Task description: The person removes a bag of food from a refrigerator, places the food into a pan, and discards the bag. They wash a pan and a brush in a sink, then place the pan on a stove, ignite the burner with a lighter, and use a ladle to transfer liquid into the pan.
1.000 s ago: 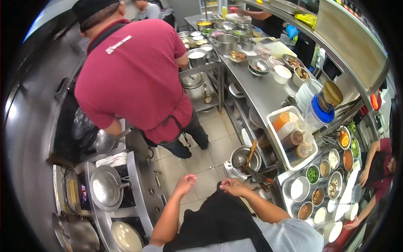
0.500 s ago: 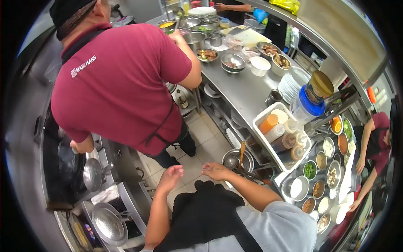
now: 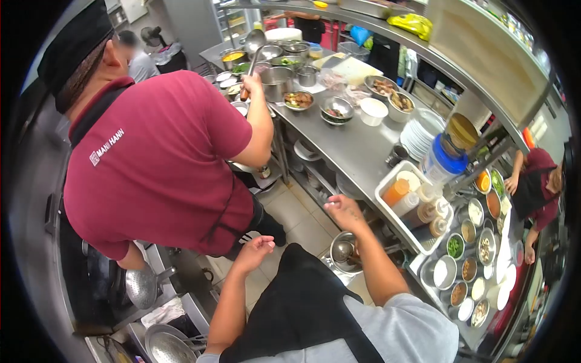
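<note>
My left hand [image 3: 256, 248] hangs loosely curled above the tiled floor, holding nothing, close to the co-worker's leg. My right hand [image 3: 344, 210] is raised with fingers spread, empty, just left of the steel counter [image 3: 357, 151] and above a metal bowl [image 3: 345, 251] with utensils on the low shelf. A white tray [image 3: 387, 180] of sauce bottles lies on the counter to the right of my right hand. I wear a black apron [image 3: 302, 308] over a grey shirt.
A co-worker in a maroon shirt [image 3: 151, 169] stands close ahead, holding a ladle [image 3: 253, 45] over pots at the far counter. Strainers [image 3: 142, 287] rest at the stove on the left. Small condiment bowls [image 3: 466, 266] fill the right. Another person [image 3: 535, 187] stands beyond the counter.
My right hand lifted away from in front of my apron, up and right toward the counter edge. The co-worker reached further with the ladle. The view shifted, so the stove slid lower left.
</note>
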Action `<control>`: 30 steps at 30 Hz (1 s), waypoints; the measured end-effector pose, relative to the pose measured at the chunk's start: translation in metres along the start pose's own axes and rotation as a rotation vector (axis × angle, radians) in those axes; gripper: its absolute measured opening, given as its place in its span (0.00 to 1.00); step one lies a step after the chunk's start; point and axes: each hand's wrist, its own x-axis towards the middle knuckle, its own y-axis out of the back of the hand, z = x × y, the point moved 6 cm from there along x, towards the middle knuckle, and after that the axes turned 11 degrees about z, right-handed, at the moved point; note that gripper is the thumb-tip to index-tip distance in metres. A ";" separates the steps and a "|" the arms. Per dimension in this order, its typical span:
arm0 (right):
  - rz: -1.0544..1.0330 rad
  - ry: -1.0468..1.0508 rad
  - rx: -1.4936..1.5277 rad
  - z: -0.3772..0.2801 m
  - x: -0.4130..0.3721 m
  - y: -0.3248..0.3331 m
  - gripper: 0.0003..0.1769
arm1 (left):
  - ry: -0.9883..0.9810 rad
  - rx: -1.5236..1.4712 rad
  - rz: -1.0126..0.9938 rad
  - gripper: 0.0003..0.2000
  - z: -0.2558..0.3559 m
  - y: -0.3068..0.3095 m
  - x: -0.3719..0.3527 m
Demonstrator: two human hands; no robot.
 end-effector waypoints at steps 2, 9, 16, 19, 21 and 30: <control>0.034 0.036 0.056 0.019 0.040 -0.006 0.23 | 0.023 0.014 -0.007 0.20 0.001 0.011 -0.003; 0.040 0.131 0.350 -0.112 0.170 0.003 0.21 | 0.049 0.023 0.091 0.20 -0.037 0.062 0.034; 0.131 0.542 -0.002 -0.258 0.423 -0.076 0.30 | 0.185 0.078 0.143 0.20 -0.043 0.089 0.151; 0.088 0.559 -0.151 -0.293 0.556 -0.144 0.32 | 0.235 0.183 0.241 0.20 -0.040 0.101 0.205; 0.025 0.694 -0.370 -0.300 0.646 -0.208 0.32 | 0.259 0.225 0.355 0.21 -0.057 0.109 0.227; -0.722 0.589 -1.067 -0.269 0.813 -0.369 0.40 | 0.768 0.047 0.659 0.19 -0.148 0.132 0.197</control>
